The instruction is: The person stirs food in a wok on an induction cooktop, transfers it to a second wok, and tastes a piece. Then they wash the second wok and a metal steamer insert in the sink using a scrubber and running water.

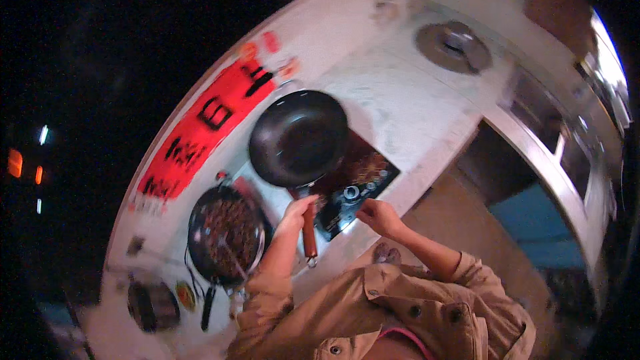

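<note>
A dark wok (299, 138) stands on a black induction cooktop (367, 167) at the middle of the view, its brown handle (309, 235) pointing towards me. My left hand (301, 210) is at the wok end of this handle, with the thumb along it; whether the fingers close round it is hidden. To the right, my right hand (376, 216) is over the cooktop's front control edge, fingers curled; the blur hides whether it touches the panel or holds anything small. The wok looks free of food.
Left of my left arm, a lidded pan (227, 235) holds brown food. A red sign (207, 130) with black writing lies along the counter's far edge. A dark tray-like item (152, 305) is at lower left, a round grey object (453, 47) at upper right.
</note>
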### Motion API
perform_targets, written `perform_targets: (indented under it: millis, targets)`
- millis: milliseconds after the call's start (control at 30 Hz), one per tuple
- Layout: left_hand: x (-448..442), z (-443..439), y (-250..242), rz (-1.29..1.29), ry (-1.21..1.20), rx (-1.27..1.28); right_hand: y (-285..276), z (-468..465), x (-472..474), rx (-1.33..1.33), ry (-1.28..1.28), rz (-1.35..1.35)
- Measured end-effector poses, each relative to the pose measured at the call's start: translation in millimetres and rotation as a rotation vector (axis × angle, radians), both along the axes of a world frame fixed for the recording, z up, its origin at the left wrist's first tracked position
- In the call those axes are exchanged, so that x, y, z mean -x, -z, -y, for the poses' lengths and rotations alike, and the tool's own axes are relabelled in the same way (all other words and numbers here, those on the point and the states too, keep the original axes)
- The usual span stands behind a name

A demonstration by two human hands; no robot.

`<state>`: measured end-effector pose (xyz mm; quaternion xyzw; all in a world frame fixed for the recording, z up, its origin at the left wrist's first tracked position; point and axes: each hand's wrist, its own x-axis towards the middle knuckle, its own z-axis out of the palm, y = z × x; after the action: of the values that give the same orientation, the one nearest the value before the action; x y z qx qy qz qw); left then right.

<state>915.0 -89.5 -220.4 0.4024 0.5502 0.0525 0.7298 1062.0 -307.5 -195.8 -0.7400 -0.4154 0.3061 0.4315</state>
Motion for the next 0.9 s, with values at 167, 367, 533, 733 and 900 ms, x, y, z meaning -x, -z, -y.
perform_targets:
  millis: [167,367,533,733,900]
  targets:
    - [0.2,8.3,-5.6,-0.183,-0.083,-0.221,1.5,18.3,-50.1,0.008,0.125,0.014]
    - [17.5,-0.5,-18.4,-0.302,-0.049,-0.375,6.6,85.2,-117.4,0.061,0.454,-0.121]
    - [11.2,27.3,-60.0,-0.67,0.331,-0.381,26.7,154.5,-182.3,0.04,0.545,-0.312]
    - [-31.0,114.9,-88.2,-0.457,0.077,-0.365,9.7,233.3,-276.5,-0.056,0.497,-0.371]
    - [-119.8,205.3,-120.1,-0.419,0.093,-0.297,-1.7,301.5,-358.1,-0.018,0.552,-0.277]
